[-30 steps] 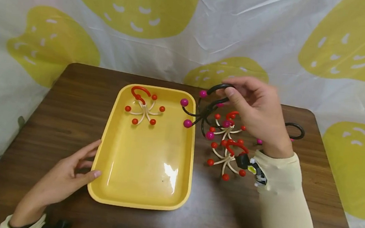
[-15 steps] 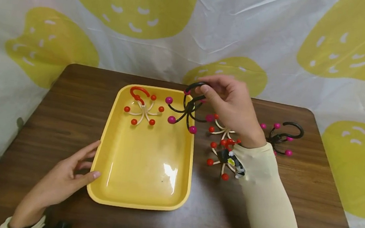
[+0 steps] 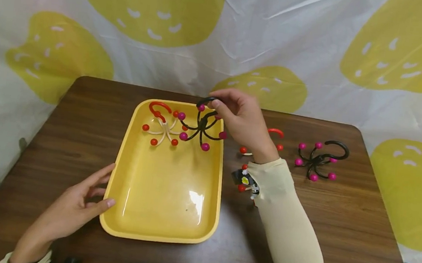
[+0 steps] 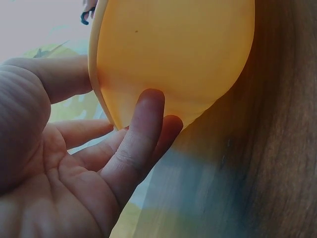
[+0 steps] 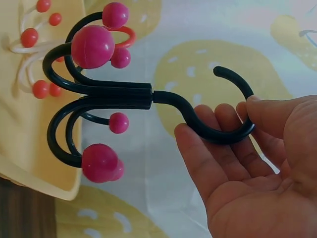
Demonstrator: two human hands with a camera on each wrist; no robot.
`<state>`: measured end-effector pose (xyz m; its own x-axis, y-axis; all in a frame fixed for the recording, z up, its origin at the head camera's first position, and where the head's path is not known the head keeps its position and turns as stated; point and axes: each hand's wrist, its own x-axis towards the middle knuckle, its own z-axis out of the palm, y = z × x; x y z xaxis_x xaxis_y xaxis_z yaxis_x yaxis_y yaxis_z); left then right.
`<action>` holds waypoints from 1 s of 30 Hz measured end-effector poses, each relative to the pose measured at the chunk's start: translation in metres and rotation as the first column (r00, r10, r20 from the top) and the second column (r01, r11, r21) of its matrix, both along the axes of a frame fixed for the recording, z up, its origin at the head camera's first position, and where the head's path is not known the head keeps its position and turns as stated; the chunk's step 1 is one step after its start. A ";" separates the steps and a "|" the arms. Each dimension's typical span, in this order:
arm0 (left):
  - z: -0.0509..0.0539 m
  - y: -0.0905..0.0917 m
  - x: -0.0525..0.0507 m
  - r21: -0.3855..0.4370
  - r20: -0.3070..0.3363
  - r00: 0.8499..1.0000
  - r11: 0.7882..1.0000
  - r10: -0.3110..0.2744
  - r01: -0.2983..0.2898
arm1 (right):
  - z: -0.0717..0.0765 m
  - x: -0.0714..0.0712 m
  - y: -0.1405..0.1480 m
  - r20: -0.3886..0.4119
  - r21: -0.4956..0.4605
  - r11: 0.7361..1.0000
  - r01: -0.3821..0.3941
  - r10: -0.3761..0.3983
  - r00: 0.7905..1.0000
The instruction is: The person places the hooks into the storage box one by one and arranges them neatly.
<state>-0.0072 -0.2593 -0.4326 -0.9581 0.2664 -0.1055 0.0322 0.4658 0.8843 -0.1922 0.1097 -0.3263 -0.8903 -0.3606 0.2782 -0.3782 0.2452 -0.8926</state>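
A black multi-arm hanging hook with magenta ball tips (image 3: pixel 202 125) hangs over the far right part of the yellow tray (image 3: pixel 157 234). My right hand (image 3: pixel 241 119) pinches it by its curved hook end. In the right wrist view, thumb and fingers lie against that black curve (image 5: pixel 218 136), and the arms point away from the palm. My left hand (image 3: pixel 71 209) holds the tray's left edge, thumb over the rim, other fingers against the outer wall (image 4: pixel 168 59). A cream hook with red ball tips (image 3: pixel 165 129) lies in the tray's far left corner.
Right of the tray, another black hook with magenta balls (image 3: pixel 315 160) lies on the dark wooden table (image 3: pixel 370 234). Cream hooks with red balls (image 3: pixel 275 132) are mostly hidden behind my right wrist. A lemon-print sheet (image 3: pixel 267 34) stands behind the table.
My right hand has carried the black hook leftward, from beyond the tray's right rim to over its inside. The black hook on the table has come into full view. My left hand stays put.
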 end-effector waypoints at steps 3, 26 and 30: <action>0.000 -0.001 0.000 0.006 0.003 1.000 1.000 0.001 -0.001 | -0.009 -0.006 -0.004 0.015 0.001 1.000 0.011 -0.011 1.000; 0.000 -0.003 0.003 0.002 0.021 1.000 1.000 0.013 -0.013 | -0.044 -0.024 -0.019 0.076 0.001 0.999 0.054 -0.053 0.996; 0.001 -0.001 0.003 0.006 0.012 1.000 1.000 0.005 -0.005 | -0.046 -0.025 -0.019 0.062 0.016 0.998 0.058 -0.059 0.996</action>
<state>-0.0040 -0.2607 -0.4314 -0.9581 0.2620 -0.1156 0.0188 0.4605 0.8875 -0.2170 0.0906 -0.3725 -0.9257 -0.3106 0.2160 -0.3059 0.2786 -0.9104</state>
